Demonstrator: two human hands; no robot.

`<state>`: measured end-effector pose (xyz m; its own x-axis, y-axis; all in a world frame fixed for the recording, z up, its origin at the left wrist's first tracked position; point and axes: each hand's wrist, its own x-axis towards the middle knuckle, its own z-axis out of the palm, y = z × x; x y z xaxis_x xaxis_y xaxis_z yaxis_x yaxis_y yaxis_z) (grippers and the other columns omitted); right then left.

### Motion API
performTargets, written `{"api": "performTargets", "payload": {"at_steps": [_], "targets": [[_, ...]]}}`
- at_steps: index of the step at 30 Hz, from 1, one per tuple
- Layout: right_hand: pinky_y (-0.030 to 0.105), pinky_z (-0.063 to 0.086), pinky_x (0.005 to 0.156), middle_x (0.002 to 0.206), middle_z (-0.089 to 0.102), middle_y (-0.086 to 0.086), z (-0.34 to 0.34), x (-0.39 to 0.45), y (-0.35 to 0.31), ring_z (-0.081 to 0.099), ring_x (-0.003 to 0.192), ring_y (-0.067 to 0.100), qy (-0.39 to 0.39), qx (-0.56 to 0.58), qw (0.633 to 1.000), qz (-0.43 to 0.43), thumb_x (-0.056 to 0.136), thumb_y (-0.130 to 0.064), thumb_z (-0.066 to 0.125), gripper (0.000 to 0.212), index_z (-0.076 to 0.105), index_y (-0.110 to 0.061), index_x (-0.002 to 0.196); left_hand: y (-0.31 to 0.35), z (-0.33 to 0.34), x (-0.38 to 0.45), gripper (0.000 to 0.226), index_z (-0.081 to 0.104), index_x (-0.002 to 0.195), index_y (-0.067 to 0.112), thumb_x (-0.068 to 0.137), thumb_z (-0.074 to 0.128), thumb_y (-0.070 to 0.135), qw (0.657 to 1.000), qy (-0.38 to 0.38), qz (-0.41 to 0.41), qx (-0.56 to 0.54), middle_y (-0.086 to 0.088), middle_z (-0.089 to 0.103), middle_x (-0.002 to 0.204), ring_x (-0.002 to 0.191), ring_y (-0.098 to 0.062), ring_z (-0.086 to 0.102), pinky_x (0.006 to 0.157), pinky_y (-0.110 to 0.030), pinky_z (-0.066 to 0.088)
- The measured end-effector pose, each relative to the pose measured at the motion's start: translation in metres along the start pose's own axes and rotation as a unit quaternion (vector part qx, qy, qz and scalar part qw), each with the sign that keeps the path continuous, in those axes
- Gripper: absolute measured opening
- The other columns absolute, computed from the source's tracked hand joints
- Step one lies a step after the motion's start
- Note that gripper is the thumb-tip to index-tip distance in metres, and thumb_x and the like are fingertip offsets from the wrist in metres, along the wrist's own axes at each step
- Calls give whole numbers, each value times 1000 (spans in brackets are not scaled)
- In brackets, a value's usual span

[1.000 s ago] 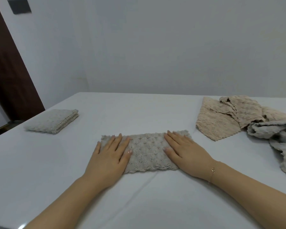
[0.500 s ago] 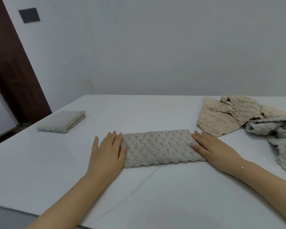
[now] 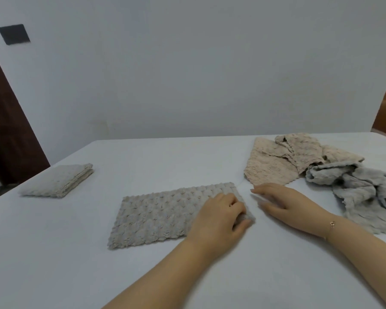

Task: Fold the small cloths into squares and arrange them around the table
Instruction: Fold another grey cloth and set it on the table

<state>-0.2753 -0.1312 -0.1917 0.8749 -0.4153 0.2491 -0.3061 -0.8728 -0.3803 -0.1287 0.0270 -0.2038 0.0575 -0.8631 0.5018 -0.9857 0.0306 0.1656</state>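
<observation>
A grey textured cloth [image 3: 161,215], folded into a long rectangle, lies flat on the white table [image 3: 143,161] in front of me. My left hand [image 3: 218,217] rests on its right end, fingers curled around that edge and pinching it. My right hand [image 3: 285,204] lies flat on the bare table just right of the cloth, fingers spread, holding nothing. A finished folded cloth [image 3: 58,180] sits as a square at the table's left edge.
A loose pile lies at the back right: beige cloths [image 3: 283,161] and a crumpled grey cloth [image 3: 361,190]. A white wall stands behind the table, with a dark door [image 3: 7,130] at the far left.
My left hand crossed from the cloth's left end to its right end and closed on that edge. My right hand slid off the cloth onto the table. The view shifted right.
</observation>
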Motion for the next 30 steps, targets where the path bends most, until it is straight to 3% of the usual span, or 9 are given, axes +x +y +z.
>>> {"api": "performTargets", "payload": {"at_steps": [5,10,15,19,23,25,27,30], "targets": [[7,24,99,132,51,-15,8,2,10,42,121,-2,5,-21,1000,-20,94,-35,53,38,52,-29,131,-4,3,-2,28,62,87,16,95,47,37,998,38,-33,-35,3,58,89,85,-13,49,76,-24,36],[21,31,108,137,47,-17,7,2,11,41,125,-2,-9,-13,1000,-15,90,-43,55,45,47,-35,133,1,-8,-8,17,54,88,20,98,43,29,984,22,-110,-139,11,54,86,82,-6,46,74,-22,35],[22,35,106,132,50,-20,3,-1,2,45,121,-6,1,90,996,-24,82,-33,70,52,49,-38,130,6,-29,-20,24,50,78,20,99,43,26,933,8,-173,-315,18,46,59,56,0,38,56,-15,31],[18,35,103,129,54,-20,5,-1,-3,47,122,-4,15,137,989,-44,79,-25,69,50,54,-40,124,6,-40,-33,24,50,78,16,100,42,21,895,35,-205,-394,17,40,59,56,-3,35,56,-14,31],[12,39,95,122,63,-12,10,-1,-14,55,114,-3,4,213,975,-59,73,-14,76,38,68,-27,108,5,-44,-40,15,55,98,25,100,42,18,864,77,-245,-432,16,45,60,57,-4,40,55,-12,34],[13,43,95,116,68,-8,12,-2,-20,60,110,2,2,279,959,-52,71,-20,79,30,71,-19,100,2,-46,-43,24,51,114,34,100,41,17,859,96,-256,-432,13,44,61,58,-7,40,54,-14,35],[18,47,95,112,70,-1,11,-2,-25,64,105,10,-7,335,942,-28,74,-12,78,26,72,-12,99,1,-49,-45,28,51,113,39,101,39,17,859,110,-259,-428,13,45,67,62,-9,41,52,-15,35],[21,49,87,103,73,7,7,-2,-28,67,94,19,-29,364,931,-7,75,-8,76,23,73,-9,98,3,-55,-45,29,61,100,28,100,38,10,858,110,-267,-425,0,47,78,61,-6,41,53,-12,35]]}}
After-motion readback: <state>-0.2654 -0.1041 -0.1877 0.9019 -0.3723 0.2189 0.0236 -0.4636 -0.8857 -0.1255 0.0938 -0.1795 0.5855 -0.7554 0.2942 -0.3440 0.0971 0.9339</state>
